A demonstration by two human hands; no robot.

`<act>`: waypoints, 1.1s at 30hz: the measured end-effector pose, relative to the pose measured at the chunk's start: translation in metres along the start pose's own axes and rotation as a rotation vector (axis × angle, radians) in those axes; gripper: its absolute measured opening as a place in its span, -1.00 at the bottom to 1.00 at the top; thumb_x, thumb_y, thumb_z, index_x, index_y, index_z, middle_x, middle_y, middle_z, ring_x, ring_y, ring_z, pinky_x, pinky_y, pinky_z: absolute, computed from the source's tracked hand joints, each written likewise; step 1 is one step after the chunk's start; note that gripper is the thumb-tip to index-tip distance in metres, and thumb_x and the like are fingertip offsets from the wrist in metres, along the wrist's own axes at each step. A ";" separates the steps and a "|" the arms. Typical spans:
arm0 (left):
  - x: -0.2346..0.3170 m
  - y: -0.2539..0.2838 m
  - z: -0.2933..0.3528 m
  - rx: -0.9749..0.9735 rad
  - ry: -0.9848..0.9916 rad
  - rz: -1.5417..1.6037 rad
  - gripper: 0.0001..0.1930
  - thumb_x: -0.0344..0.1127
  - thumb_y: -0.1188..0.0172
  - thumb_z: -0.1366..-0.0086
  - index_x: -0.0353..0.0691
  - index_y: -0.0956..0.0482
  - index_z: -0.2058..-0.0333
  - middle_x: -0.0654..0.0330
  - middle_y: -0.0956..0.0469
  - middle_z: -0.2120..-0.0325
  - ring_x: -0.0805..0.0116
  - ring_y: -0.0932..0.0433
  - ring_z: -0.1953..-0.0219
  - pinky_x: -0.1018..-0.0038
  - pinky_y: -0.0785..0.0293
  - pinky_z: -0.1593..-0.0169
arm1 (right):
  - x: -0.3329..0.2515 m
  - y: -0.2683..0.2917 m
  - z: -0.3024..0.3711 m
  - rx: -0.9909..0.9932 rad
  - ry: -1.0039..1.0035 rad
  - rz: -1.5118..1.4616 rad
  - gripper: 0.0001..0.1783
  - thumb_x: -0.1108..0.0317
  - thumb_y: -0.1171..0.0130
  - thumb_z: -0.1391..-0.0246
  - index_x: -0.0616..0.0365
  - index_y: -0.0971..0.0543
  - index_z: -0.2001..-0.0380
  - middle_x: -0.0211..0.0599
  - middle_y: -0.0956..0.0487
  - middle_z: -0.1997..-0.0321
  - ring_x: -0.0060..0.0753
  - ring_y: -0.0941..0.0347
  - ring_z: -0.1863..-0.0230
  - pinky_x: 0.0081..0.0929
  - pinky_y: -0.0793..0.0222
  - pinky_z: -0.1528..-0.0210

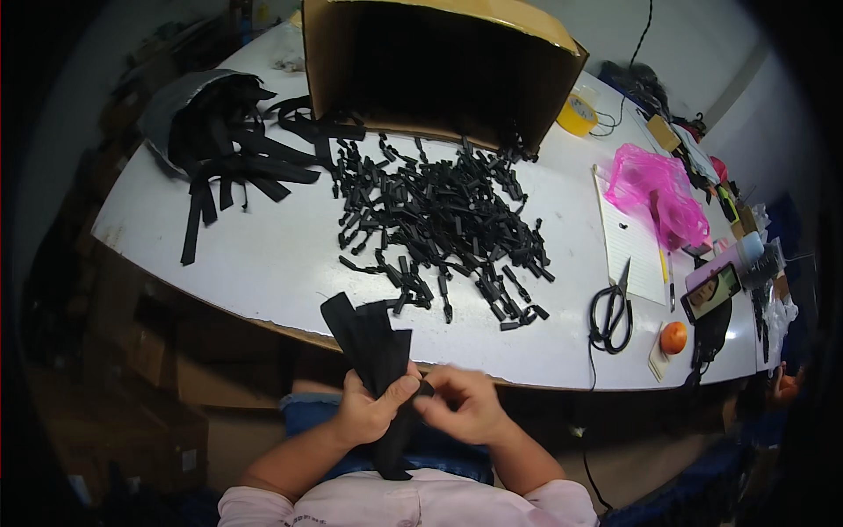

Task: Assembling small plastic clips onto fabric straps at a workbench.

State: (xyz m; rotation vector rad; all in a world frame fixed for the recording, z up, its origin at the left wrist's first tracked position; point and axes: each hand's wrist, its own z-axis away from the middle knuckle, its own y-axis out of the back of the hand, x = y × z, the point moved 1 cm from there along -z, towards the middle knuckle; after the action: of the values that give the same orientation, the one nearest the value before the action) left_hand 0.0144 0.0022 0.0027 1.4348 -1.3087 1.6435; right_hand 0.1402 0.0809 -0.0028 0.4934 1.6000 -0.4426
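Observation:
Near the table's front edge, my left hand is wrapped round a bundle of black fabric straps. The strips fan out above the fist and hang down below it over my lap. Close beside it, my right hand is closed, thumb and fingers pinching a small black piece at the bundle's side. Whether that piece is a strap end or a separate part, I cannot tell. Beyond my hands lies a wide heap of small black plastic pieces, perhaps buckles, spread over the white table.
An open cardboard box lies behind the heap. At the far left, a grey bag spills more black straps. To the right are black scissors, a notepad, a pink plastic bag, yellow tape, an orange fruit and a phone.

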 end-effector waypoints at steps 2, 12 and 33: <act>-0.006 0.007 -0.002 0.005 0.150 0.058 -0.86 -0.34 -0.03 -0.14 -0.32 -0.44 0.41 0.31 -0.42 0.61 0.62 -0.36 0.57 0.68 -0.29 0.50 | 0.004 -0.002 0.004 -0.163 -0.044 0.216 -0.83 0.42 -0.17 0.22 0.21 -0.41 0.50 -0.46 -0.33 0.64 -0.69 -0.18 0.74 -0.71 -0.05 0.73; -0.011 0.013 0.003 -0.128 0.087 -0.158 -0.79 -0.35 -0.11 -0.07 -0.32 -0.44 0.32 0.22 -0.48 0.43 0.50 -0.44 0.37 0.59 -0.35 0.29 | -0.030 -0.002 -0.019 0.259 0.526 0.537 -0.58 0.64 -0.18 0.36 0.19 -0.46 0.27 -0.26 -0.38 0.46 -0.58 -0.30 0.60 -0.75 -0.21 0.61; -0.011 0.003 0.003 0.038 -0.173 -0.171 -0.90 -0.47 -0.16 0.02 -0.30 -0.47 0.46 0.25 -0.41 0.59 0.53 -0.33 0.65 0.66 -0.24 0.60 | -0.008 -0.006 0.003 0.181 -0.078 -0.052 -0.90 0.50 -0.03 0.07 0.34 -0.47 0.46 -0.39 -0.43 0.61 -0.75 -0.29 0.63 -0.81 -0.15 0.62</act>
State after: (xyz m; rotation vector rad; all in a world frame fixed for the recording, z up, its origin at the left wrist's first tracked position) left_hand 0.0158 0.0002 -0.0083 1.6943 -1.2149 1.4668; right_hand 0.1395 0.0738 0.0048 0.5653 1.5072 -0.6428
